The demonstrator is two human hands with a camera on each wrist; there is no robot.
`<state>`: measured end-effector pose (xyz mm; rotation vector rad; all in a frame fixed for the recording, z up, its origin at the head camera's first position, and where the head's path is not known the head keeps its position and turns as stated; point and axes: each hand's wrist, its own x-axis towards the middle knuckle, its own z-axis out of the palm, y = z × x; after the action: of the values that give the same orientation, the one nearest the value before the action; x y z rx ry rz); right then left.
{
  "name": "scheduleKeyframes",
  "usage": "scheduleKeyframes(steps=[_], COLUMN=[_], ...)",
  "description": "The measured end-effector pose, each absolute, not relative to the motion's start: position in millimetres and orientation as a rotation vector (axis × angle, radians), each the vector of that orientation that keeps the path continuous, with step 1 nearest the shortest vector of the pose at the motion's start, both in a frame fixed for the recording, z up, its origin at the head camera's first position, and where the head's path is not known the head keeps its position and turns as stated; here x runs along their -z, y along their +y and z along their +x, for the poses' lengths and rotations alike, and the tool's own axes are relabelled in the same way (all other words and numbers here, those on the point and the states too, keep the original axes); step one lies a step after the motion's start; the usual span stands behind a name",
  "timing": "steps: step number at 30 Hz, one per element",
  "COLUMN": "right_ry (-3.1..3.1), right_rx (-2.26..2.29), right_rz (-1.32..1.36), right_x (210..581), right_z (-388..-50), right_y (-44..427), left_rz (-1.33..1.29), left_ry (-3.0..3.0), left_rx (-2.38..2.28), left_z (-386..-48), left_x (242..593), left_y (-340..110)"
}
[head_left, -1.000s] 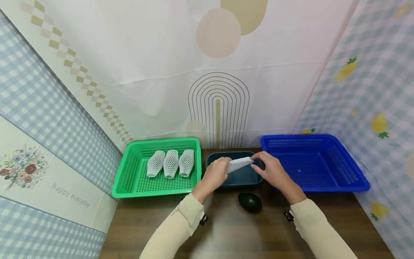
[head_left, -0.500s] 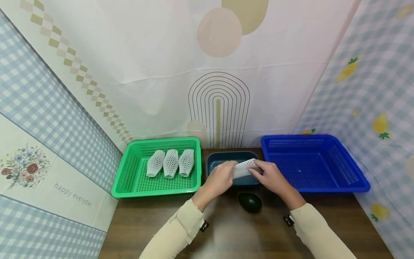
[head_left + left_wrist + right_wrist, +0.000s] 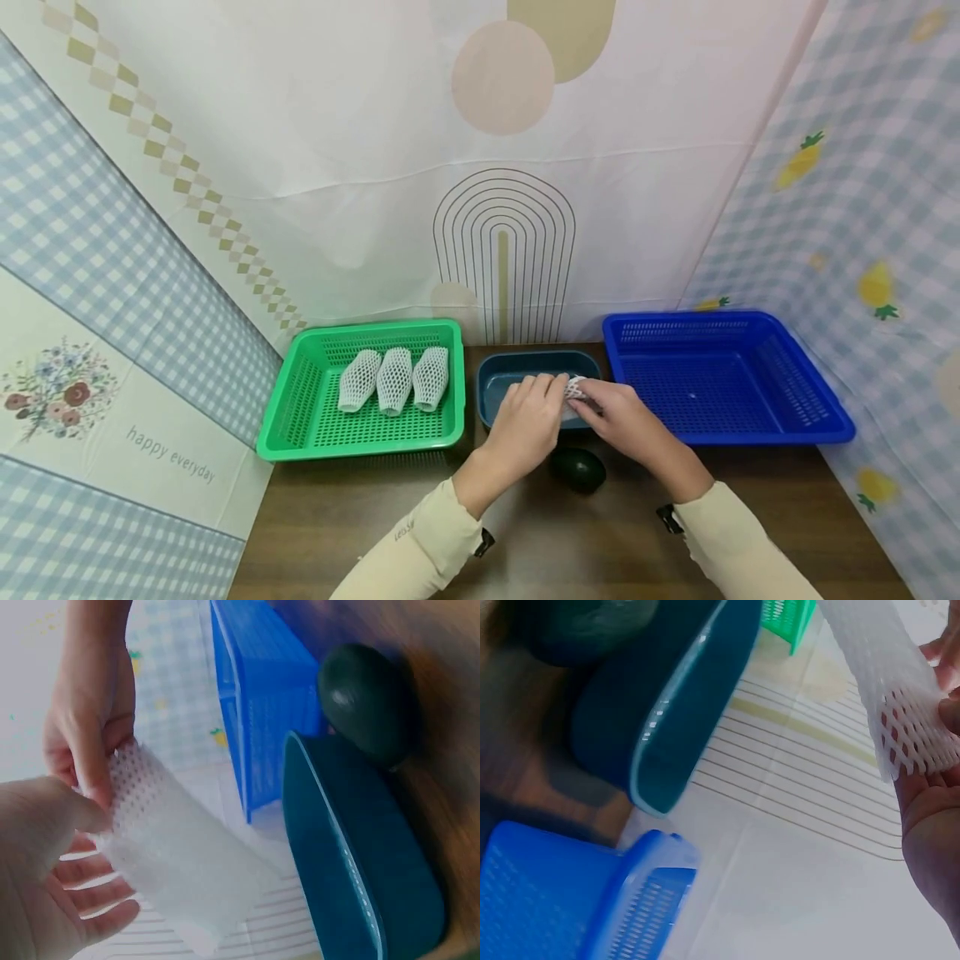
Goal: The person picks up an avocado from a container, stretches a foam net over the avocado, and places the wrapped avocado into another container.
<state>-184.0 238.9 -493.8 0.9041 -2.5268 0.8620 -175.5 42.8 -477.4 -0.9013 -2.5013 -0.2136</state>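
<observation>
A white foam net sleeve (image 3: 187, 859) is held between both hands above a dark teal basin (image 3: 498, 385). My left hand (image 3: 521, 425) pinches the sleeve's edge, thumb on top, its other fingers spread behind in the left wrist view. From the other side my right hand (image 3: 626, 421) grips the same meshed end, its fingers partly inside the opening in the right wrist view (image 3: 911, 742). The sleeve looks flat, with nothing visible inside. In front of the basin a dark green avocado (image 3: 581, 472) lies on the wooden table (image 3: 555, 550).
A green basket (image 3: 352, 433) at the left holds 3 net-wrapped items (image 3: 394, 382) side by side. To the right stands a blue basket (image 3: 690, 392). Patterned cloth (image 3: 360, 183) hangs close behind the baskets and at both sides.
Both hands have come closer together over the basin, the left moving right. The sleeve has turned from nearly level to mostly hidden behind the fingers. The avocado and baskets have stayed put.
</observation>
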Motion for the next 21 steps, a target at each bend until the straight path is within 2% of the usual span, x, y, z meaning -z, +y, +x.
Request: scheduleKeyframes(steps=[9, 21], right_ry=[-2.546, -2.558], right_rx=[-0.805, -0.782], right_rz=[0.938, 0.925], right_x=[488, 513], right_z=[-178, -177], right_y=[244, 256], left_rz=[-0.91, -0.787], left_ry=[-2.508, -2.554], left_rx=[0.547, 0.906], left_z=[-174, -186], left_x=[471, 461], left_y=[37, 16])
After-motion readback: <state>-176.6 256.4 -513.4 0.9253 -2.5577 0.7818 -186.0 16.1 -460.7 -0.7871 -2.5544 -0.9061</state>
